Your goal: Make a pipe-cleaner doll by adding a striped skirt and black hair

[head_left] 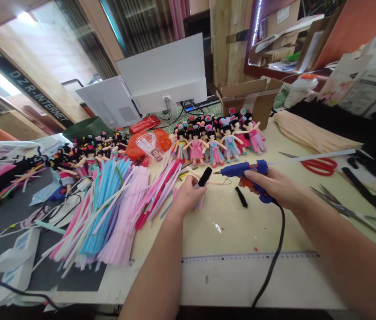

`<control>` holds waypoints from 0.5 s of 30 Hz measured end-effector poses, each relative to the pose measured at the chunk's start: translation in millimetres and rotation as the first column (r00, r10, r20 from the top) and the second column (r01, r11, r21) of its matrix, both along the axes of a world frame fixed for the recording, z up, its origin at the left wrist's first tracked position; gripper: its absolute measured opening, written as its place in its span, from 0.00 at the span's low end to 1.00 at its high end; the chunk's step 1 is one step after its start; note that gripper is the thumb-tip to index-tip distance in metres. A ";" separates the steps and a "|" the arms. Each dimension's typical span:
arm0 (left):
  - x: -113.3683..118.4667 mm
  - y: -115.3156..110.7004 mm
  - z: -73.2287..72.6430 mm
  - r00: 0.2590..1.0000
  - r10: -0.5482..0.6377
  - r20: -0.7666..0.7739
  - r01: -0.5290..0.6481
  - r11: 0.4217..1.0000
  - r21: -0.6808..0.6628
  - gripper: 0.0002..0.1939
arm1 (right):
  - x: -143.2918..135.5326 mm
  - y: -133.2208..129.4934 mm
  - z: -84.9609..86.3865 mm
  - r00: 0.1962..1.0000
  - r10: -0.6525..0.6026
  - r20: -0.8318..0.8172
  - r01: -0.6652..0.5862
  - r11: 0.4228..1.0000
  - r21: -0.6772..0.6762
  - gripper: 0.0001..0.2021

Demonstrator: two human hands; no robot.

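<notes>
My right hand (268,182) is wrapped round the handle of a blue glue gun (238,170), whose nozzle points left. A long white glue stick (311,157) sticks out of its back. Pinched in my left hand (188,194) is a small doll piece with a fuzzy black top (205,177); pastel strands show below my fingers. The nozzle tip is close to the black top, with a small gap between them. A short black fuzzy strip (241,197) lies on the table below the gun.
Finished dolls (196,144) stand in rows before a cardboard box (251,95). Bundles of blue (103,209) and pink pipe cleaners (124,222) lie left. Red-handled scissors (319,166) and metal scissors (341,209) lie right. A ruler (241,258) runs along the front; a black cord hangs over it.
</notes>
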State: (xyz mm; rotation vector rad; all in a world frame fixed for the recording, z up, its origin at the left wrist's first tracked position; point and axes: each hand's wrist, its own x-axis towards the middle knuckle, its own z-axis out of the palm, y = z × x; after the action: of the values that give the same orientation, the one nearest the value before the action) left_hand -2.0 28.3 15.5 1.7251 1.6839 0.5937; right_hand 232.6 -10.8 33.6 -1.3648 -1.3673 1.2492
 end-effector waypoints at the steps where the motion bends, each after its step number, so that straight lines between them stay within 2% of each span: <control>1: 0.6 -0.5 2.4 0.992 0.008 0.124 -0.002 0.999 -0.046 0.11 | 1.9 0.3 0.0 1.000 -0.006 0.005 0.006 1.000 0.015 0.19; 2: 1.2 -1.3 4.4 0.965 0.008 0.261 0.019 0.995 -0.101 0.13 | 3.7 0.5 0.3 1.000 -0.017 0.008 0.017 0.999 0.028 0.20; 4: 2.3 -3.5 6.4 0.866 -0.009 0.499 0.123 0.973 -0.196 0.16 | 6.4 0.3 2.0 0.999 -0.043 0.019 0.042 0.998 0.050 0.20; 6: 3.6 -5.7 6.2 0.781 -0.019 0.625 0.218 0.945 -0.243 0.16 | 7.4 -0.8 5.5 0.998 -0.058 0.029 0.056 0.996 0.073 0.20; 10: 6.8 -10.0 5.1 0.722 0.001 0.692 0.284 0.912 -0.297 0.18 | 5.8 -3.6 13.9 0.997 -0.053 0.057 0.046 0.993 0.112 0.20; 15: 9.8 -15.0 4.9 0.683 -0.061 0.728 0.373 0.886 -0.276 0.25 | 6.5 -4.7 17.1 0.994 -0.061 0.086 0.047 0.988 0.150 0.19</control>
State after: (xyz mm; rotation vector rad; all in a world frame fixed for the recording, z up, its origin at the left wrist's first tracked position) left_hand 7.8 13.4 20.4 1.1455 0.9326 0.6253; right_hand 239.1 -15.5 50.6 -1.3596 -1.4455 1.0398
